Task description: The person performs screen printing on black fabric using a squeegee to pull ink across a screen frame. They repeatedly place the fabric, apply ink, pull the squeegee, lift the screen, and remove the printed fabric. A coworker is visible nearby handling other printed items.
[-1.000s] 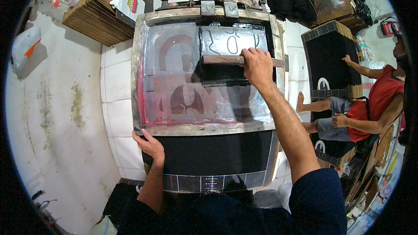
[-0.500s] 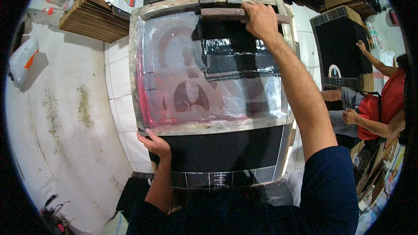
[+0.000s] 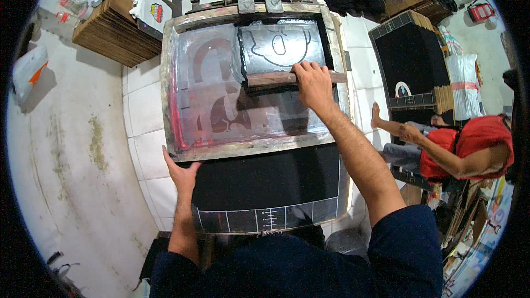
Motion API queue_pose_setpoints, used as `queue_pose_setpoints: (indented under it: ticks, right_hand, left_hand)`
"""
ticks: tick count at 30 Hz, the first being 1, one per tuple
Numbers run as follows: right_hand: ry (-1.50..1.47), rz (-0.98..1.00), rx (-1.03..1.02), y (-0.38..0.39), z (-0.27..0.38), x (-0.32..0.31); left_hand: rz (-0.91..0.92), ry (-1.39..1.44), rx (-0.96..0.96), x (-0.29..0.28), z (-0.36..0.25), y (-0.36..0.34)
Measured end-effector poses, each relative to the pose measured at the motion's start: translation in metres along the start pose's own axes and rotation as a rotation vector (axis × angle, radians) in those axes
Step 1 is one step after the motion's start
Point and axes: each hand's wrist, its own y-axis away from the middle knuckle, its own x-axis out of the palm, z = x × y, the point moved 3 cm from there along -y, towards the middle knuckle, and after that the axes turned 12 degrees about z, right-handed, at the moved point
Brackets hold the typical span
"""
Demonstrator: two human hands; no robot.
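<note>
Across the framed screen [image 3: 259,149], between the cardboard stack [image 3: 110,33] and the black-topped boards [image 3: 408,58], the squeegee [image 3: 270,80] has come nearer. The right hand [image 3: 314,85] wraps its fingers over it, hiding part; the left hand [image 3: 181,175], fingers spread, is at the near-left corner.

Head view: left lens of a head-worn, side-by-side fisheye pair, which looks steeply down and forward from above the navy shirt [image 3: 276,276], close over the wood-framed printing screen [image 3: 248,149] near centre, and spans from stained white wall [image 3: 72,138] at left to red-clad co-worker [image 3: 480,149] at right.
</note>
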Motion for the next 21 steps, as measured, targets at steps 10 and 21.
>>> queue_pose_setpoints:
  ticks: [10, 21]
  right_hand:
    - [-0.199, 0.066, -0.058, -0.049, -0.03, -0.042]
    - [-0.133, 0.141, -0.116, -0.101, -0.057, -0.012]
  left_hand:
    - [-0.039, 0.371, -0.058, -0.01, -0.006, 0.0]
    - [-0.005, 0.439, -0.142, -0.012, -0.018, 0.0]
